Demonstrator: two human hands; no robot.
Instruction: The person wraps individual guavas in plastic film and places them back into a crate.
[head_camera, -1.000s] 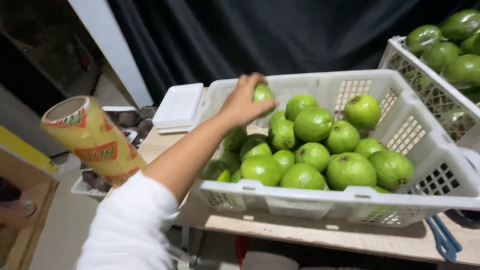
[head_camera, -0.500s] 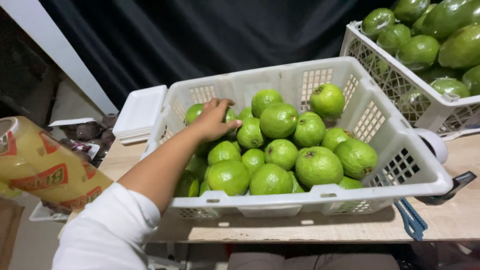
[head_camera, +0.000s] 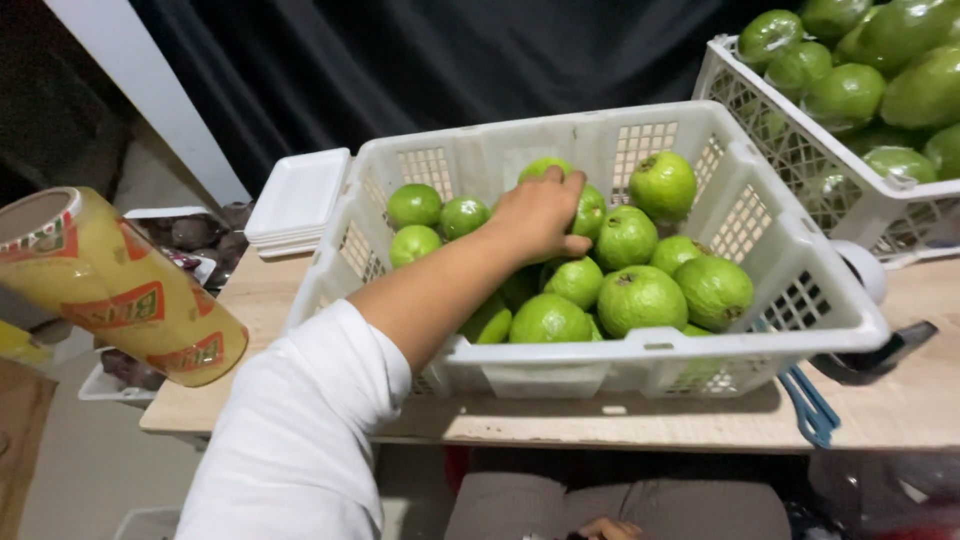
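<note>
yellow red-labelled roll (head_camera: 115, 285), left.

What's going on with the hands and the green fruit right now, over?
Left hand closed over a green fruit in the white crate. Right hand out of view. Other fruit packed close around; nothing covering it.

We see a white plastic crate (head_camera: 600, 365) with matt, latticed walls, and inside it green guavas (head_camera: 640, 298) whose skin looks slightly bumpy with a soft sheen. Under the crate lies a pale wooden tabletop (head_camera: 900, 400), smooth and matt. Left of the crate sits a stack of white foam trays (head_camera: 298, 200), dull-surfaced, and further left a glossy roll of clear yellowish film (head_camera: 120, 290). Behind the crate hangs dark cloth (head_camera: 450, 60).
</note>
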